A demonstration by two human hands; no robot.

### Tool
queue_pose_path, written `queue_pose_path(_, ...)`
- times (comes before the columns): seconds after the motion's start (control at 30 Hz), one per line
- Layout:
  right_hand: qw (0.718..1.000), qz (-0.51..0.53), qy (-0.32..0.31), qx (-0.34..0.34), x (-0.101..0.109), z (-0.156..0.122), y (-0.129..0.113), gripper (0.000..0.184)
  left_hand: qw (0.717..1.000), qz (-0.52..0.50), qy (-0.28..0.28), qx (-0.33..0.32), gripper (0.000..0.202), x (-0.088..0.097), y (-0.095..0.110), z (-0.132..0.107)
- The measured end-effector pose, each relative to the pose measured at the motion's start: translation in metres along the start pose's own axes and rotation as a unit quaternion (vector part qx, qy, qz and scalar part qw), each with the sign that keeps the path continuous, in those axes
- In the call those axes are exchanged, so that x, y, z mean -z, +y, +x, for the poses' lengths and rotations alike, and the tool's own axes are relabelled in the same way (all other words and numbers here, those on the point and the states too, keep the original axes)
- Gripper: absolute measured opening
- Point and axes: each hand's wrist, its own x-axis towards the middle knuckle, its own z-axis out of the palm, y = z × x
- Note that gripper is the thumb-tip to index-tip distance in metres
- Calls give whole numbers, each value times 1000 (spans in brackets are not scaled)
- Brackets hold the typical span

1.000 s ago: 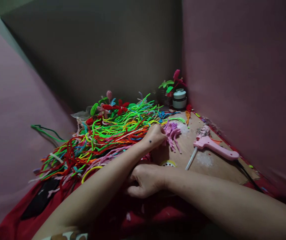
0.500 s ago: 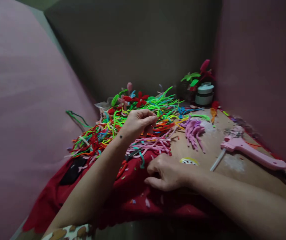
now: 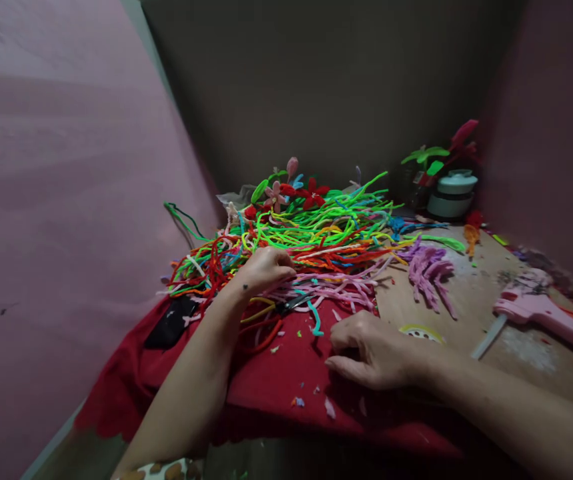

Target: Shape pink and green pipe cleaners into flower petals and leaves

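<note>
My left hand (image 3: pixel 266 270) is over the front of a loose pile of fuzzy pipe cleaners (image 3: pixel 311 233) in green, red, orange and pink. Its fingers are bent together near the pink stems (image 3: pixel 339 290); what they hold, if anything, is hidden. My right hand (image 3: pixel 369 350) rests on the red cloth (image 3: pixel 276 373), fingers curled inward, and nothing shows sticking out of it. Between the two hands lie scissors (image 3: pixel 293 305) with yellow and red handle loops, partly under the pipe cleaners. A short teal pipe cleaner (image 3: pixel 315 320) lies just left of my right hand.
To the right, a pink glue gun (image 3: pixel 541 310) lies on the brown board (image 3: pixel 461 333) near purple pipe cleaners (image 3: pixel 431 273) and a yellow-rimmed tape roll (image 3: pixel 421 332). Behind are a lidded jar (image 3: pixel 451 193) and fuzzy flowers (image 3: pixel 311 193). A black phone-like object (image 3: pixel 171 323) lies at left.
My left hand has come down and back from above the pile toward its front edge. My right hand stays curled on the cloth. The view has shifted, so things appear farther right.
</note>
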Motion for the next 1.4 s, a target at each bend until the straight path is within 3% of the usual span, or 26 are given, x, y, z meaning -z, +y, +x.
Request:
queue_pose_path(0.1, 1000, -6, -11, -5, 0, 0, -1, 20, 998, 53, -13, 8, 16, -4, -8, -1)
queue_pose_path(0.27, 1000, -7, -13, -12, 1, 1, -1, 19, 999, 42, -9, 7, 18, -8, -8, -1)
queue_pose_path(0.63, 1000, -7, -14, -4, 0, -1, 1, 19, 996, -73, 39, -27, 21, 2, 5, -9)
queue_pose_path(0.73, 1000, 2, -9, -13, -1, 0, 2, 19, 987, -104, 113, -42, 19, 1, 9, -12)
queue_pose_path(0.87, 998, 35, 41, -37, 0, 3, 2, 19, 930, -131, 340, -52, 15, -3, 19, -16)
queue_pose_path(0.97, 987, 81, 116, -75, 2, 6, 2, 16, 914, -145, 377, -47, 14, -6, 24, -17)
queue_pose_path(1.1, 940, 242, 196, -137, 5, 9, 3, 23, 893, -273, 358, -30, 14, -7, 26, -15)
queue_pose_path(1.23, 846, 427, 269, -171, 11, 11, 6, 42, 898, -385, 208, -39, 18, -15, 32, -17)
queue_pose_path(1.4, 747, 516, 391, -150, 29, 12, 13, 30, 954, -271, 36, -124, 22, -30, 51, -26)
